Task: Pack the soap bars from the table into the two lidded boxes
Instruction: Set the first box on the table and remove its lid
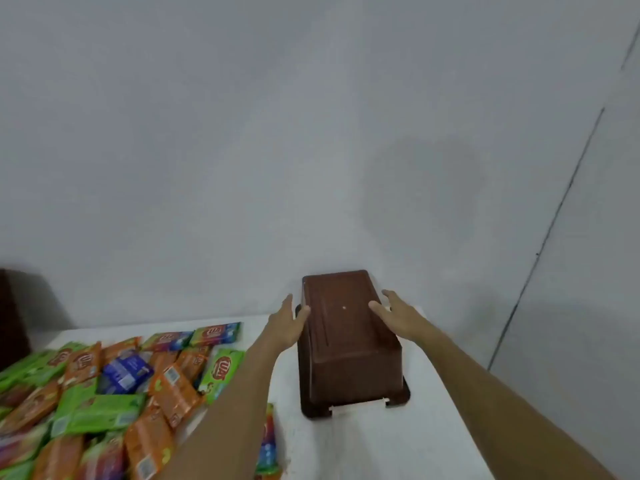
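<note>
The brown box [349, 341] sits upside down on the white table [433, 427], rim down, between my two hands, with its pale latch facing me. My left hand [289, 322] lies open against its left wall, fingers spread, thumb touching the top edge; my right hand [394, 313] rests open against the right wall, and neither has closed round it. I judge this the very start: nothing is packed, and the box must be turned over and opened first. That calls for a squeeze from both sides, a lift and a roll towards me. What it holds I cannot tell (it is opaque and inverted). The soap bars [104, 393] lie heaped well left of my left forearm, in green, orange and blue wrappers. A dark shape [10, 313] further left may be the second box.
</note>
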The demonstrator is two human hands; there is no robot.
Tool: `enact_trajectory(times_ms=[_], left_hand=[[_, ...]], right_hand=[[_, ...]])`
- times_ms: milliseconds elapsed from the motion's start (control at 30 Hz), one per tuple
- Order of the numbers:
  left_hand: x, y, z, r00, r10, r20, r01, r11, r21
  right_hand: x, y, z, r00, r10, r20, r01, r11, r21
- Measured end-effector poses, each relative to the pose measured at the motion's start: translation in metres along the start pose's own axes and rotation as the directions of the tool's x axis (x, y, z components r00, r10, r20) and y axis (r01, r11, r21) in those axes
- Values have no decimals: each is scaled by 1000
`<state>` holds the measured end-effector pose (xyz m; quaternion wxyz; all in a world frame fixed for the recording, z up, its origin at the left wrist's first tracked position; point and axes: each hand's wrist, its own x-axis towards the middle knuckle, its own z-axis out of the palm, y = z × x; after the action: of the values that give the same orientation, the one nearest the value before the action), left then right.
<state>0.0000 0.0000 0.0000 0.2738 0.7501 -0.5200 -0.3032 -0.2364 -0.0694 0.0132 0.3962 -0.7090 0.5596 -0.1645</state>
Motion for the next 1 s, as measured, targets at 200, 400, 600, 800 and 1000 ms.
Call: enact_trajectory(times_ms=[200,400,600,800,1000], left_hand=[[-11,16,31,996,-80,35,87,955,-283],[-46,21,21,1000,-5,-13,-2,871,-491],[-72,30,7,994,72,-82,-108,749,-654],[-74,41,-15,990,5,-142,-114,628,-770],[-75,46,-28,993,10,-114,-88,706,-702]], right_hand=[[-5,10,24,1000,12,-3,-10,935,354],[-30,15,11,994,18,-104,46,814,579],[-55,6,-8,967,9,-254,176,701,692],[-65,-9,-27,947,124,-298,173,583,794],[-74,-14,-39,984,107,-140,57,556,830]])
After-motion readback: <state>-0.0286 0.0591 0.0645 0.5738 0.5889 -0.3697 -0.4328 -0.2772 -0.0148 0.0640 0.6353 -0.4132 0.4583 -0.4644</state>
